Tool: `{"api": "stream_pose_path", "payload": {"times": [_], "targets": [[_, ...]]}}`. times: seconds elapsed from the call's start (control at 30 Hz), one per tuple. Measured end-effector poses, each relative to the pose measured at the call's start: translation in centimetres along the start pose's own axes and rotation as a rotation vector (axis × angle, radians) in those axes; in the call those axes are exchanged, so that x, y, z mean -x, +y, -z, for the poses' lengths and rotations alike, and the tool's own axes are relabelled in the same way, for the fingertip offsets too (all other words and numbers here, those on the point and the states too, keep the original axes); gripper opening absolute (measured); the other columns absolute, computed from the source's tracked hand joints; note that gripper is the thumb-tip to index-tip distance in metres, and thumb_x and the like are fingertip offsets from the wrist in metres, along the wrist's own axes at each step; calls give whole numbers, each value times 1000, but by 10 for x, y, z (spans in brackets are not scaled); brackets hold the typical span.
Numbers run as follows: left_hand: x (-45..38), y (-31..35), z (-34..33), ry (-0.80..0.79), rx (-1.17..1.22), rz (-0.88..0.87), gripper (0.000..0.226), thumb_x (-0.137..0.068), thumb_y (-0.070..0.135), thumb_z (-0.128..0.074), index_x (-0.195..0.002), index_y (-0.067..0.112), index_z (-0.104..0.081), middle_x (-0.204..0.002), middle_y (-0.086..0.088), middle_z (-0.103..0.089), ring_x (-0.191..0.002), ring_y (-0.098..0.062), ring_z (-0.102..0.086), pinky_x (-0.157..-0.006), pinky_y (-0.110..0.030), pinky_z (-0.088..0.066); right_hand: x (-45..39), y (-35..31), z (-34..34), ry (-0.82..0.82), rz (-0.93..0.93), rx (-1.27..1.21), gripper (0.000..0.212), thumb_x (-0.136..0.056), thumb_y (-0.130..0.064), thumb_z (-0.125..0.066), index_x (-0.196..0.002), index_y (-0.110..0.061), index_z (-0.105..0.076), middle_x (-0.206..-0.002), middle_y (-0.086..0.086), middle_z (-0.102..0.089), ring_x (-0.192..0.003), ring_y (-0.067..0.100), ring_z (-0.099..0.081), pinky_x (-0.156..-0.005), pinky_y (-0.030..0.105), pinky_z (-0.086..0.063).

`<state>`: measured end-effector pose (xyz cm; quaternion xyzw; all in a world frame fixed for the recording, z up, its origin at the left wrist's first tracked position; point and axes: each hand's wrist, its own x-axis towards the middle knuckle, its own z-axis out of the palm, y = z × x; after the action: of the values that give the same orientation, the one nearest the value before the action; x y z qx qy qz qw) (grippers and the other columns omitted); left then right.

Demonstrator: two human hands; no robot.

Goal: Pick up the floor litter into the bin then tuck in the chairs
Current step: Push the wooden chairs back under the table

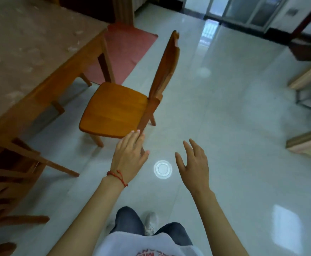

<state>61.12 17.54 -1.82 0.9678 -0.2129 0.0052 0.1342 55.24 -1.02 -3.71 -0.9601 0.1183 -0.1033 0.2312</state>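
Two empty hands, chair (114, 109) beside table (45, 71)

second chair (7, 183): cut by left edge | table (21, 58): cut off

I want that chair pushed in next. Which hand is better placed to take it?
Left, probably. The left hand is open with its fingertips at the chair seat's rear corner, by the back post. The right hand, also open, hangs over bare floor further from the chair.
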Motion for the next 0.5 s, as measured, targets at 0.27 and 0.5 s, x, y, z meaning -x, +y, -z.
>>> {"api": "stream_pose_path", "payload": {"times": [0.27,0.5], "targets": [[-53,82,-23,-53,-9,-213,54,-83,41,-44,-113,-2,-60,-113,-22,-65,-106,-38,-61,-83,-51,-52,4,84,42,104,-163,58,50,-87,-41,-41,-118,-5,-56,-126,19,-57,-115,36,-55,-90,47,-47],[-106,119,-51,-98,31,-316,55,-85,41,-39,-117,0,-57,-118,-22,-62,-112,-39,-57,-90,-51,-47,-16,134,64,122,-279,105,47,-85,-36,-51,-122,-6,-55,-130,17,-55,-119,35,-52,-95,46,-43]]}}
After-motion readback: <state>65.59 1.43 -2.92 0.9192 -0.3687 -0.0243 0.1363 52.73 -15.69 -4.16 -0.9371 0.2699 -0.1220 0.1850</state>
